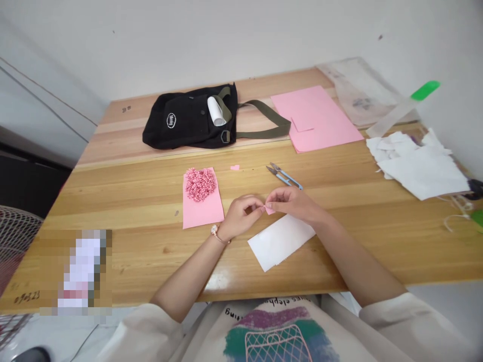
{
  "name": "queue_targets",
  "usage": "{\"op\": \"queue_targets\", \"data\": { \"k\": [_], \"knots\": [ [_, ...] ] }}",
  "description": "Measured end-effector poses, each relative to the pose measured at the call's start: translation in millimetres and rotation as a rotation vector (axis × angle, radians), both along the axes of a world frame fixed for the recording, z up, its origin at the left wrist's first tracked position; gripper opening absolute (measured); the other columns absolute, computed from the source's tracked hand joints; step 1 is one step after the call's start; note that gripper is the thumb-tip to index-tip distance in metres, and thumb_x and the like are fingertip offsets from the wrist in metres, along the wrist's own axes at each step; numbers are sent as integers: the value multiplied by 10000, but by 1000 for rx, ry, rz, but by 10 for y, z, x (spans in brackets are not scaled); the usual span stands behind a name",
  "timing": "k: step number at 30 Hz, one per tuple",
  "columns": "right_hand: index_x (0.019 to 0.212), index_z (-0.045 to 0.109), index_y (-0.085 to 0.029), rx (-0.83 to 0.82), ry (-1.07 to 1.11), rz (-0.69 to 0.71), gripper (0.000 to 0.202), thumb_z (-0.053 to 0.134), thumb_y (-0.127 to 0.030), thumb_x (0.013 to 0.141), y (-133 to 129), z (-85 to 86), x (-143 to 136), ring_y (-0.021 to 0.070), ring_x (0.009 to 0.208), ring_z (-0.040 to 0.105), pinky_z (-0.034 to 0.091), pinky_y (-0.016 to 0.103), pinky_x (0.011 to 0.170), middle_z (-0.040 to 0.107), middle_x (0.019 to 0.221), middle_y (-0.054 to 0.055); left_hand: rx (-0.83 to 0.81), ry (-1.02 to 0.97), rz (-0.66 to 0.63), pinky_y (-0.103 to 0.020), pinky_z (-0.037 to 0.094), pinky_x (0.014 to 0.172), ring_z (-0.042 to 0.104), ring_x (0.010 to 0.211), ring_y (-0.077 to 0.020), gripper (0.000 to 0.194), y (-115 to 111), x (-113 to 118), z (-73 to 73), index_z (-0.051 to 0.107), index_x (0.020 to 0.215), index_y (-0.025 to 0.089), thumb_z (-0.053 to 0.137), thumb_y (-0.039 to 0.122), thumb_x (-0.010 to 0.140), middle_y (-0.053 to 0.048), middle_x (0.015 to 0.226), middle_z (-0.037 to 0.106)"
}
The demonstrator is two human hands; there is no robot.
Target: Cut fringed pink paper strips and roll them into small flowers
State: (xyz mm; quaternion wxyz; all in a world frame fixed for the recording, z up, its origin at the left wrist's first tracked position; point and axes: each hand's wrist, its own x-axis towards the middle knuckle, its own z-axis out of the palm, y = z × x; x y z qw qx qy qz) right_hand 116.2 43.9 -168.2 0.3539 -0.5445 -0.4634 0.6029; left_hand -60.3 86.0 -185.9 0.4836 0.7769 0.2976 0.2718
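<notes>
My left hand (243, 215) and my right hand (289, 202) meet over the wooden table, fingertips pinched together at a small pink paper piece (269, 209). Both hands grip it from opposite sides. Below them lies a folded white paper (281, 242), partly under my right wrist. Left of my left hand, a heap of small pink curled pieces (200, 184) rests on a pink paper sheet (203, 216). Thread snips with blue handles (289, 179) lie just beyond my right hand. A tiny pink scrap (234, 167) sits farther back.
A black bag (181, 120) with a white roll (216, 111) on it lies at the back. Large pink sheets (320, 120), crumpled white paper (422, 163) and a green-ended clear strip (425, 91) are on the right. A blurred-out object (81, 269) is at left.
</notes>
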Motion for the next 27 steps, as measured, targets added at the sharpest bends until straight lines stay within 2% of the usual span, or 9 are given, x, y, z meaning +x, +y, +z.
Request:
{"op": "queue_targets", "data": {
  "k": [15,27],
  "knots": [
    [662,625,-187,-27,-18,-21,41,659,-195,640,0,6,-30,113,627,558,412,271,645,639,625,-22,2,-13,-13,-254,435,647,565,671,-135,149,6,6,-25,641,718,139,552,214,812,-52,728,643],
    [640,607,-189,-19,-29,-30,141,718,-265,600,12,28,-45,117,593,538,414,282,622,616,589,-23,17,-6,-14,-249,434,619,548,643,-129,144,8,1,-39,654,731,152,564,233,809,-41,706,626]
  ]
}}
